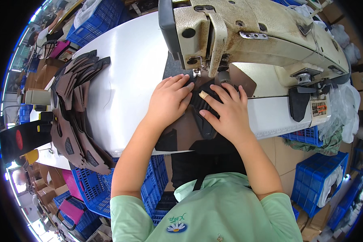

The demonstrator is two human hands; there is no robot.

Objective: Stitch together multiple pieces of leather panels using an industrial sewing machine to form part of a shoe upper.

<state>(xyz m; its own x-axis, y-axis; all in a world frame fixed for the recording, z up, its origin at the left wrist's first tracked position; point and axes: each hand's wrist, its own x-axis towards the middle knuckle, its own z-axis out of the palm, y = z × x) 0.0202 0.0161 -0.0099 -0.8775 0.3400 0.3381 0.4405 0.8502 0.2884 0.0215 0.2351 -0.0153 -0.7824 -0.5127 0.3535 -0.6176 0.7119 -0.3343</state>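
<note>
A brown and black fabric piece (185, 128) lies on the white table under the sewing machine (246, 40). My left hand (169, 99) rests on it just left of the presser foot (196, 72), fingers stretched out. To the right, my right hand (229, 111) presses on the same piece with its fingers spread; one finger has a tan wrap (203, 94) round it. A black ribbed, padded patch (205, 121) shows between the two hands. The needle's tip is too small to make out.
A pile of brown and black cut pieces (70, 105) hangs over the table's left edge. A small black piece (299, 104) lies at the right. Blue crates (94, 189) stand below at the left, and another blue crate (318, 181) stands at the lower right.
</note>
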